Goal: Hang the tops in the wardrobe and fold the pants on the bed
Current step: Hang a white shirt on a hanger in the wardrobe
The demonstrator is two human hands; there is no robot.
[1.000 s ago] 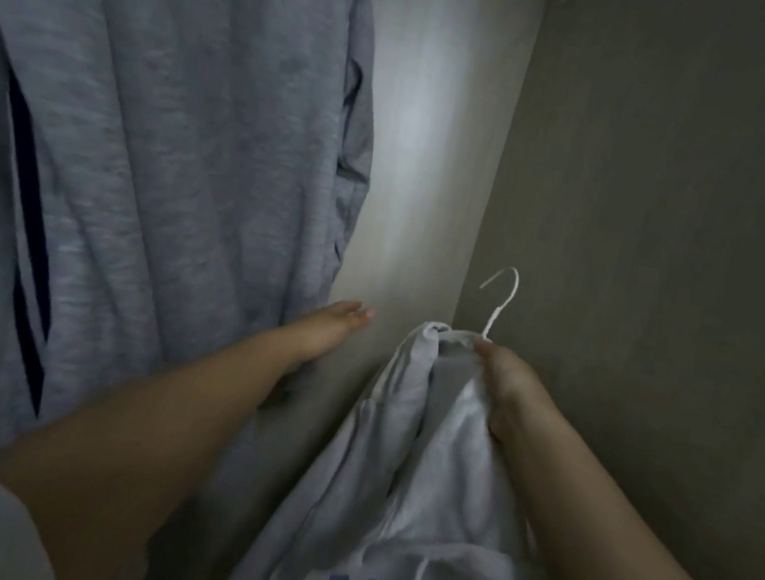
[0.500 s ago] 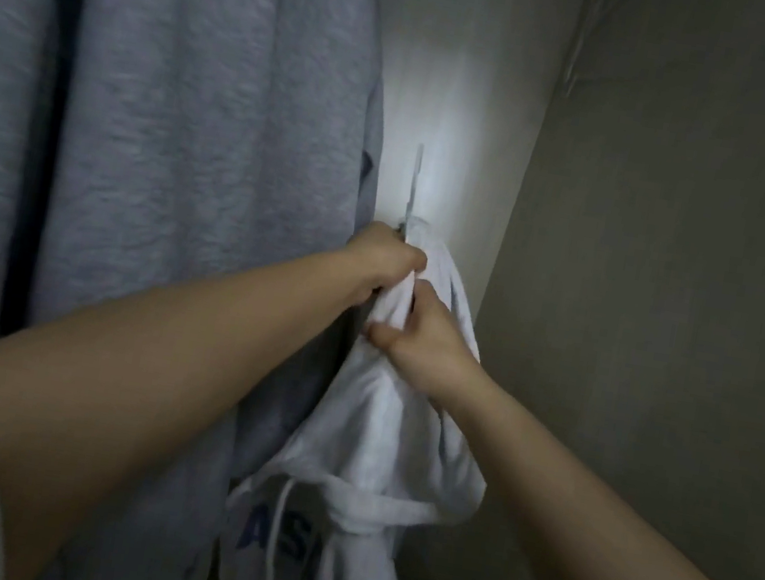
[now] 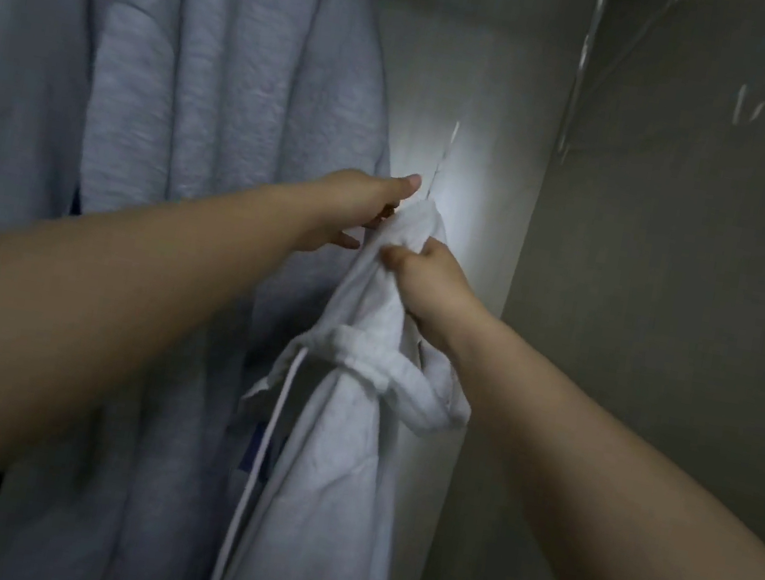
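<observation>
Inside wardrobe, dim light. White hooded top [image 3: 347,434] hangs bunched between both hands, close against the grey garments [image 3: 174,106] already hung on the left, side wall [image 3: 664,334] to the right. Thin white hanger stem [image 3: 444,159] rises from the top's neck; its hook is blurred, rail not visible.

Right hand [image 3: 431,287] grips a fistful of fabric near the neck, fingers curled tight. Left hand [image 3: 363,206] sits at the neck just beside the stem, thumb extended, fingers partly curled against the cloth; whether it pinches it, cannot tell.

Handling, by judgement: soft, limp fleece-like knit, light to moderate weight, no stiffness of its own. Will sag and slide off the hanger if held by cloth alone. Better hold: stem or shoulders of hanger. Drawcord [image 3: 269,422] dangles loose, could snag.

Hood rim thick, rolled. Grey garments heathered, matte, in long vertical folds.
</observation>
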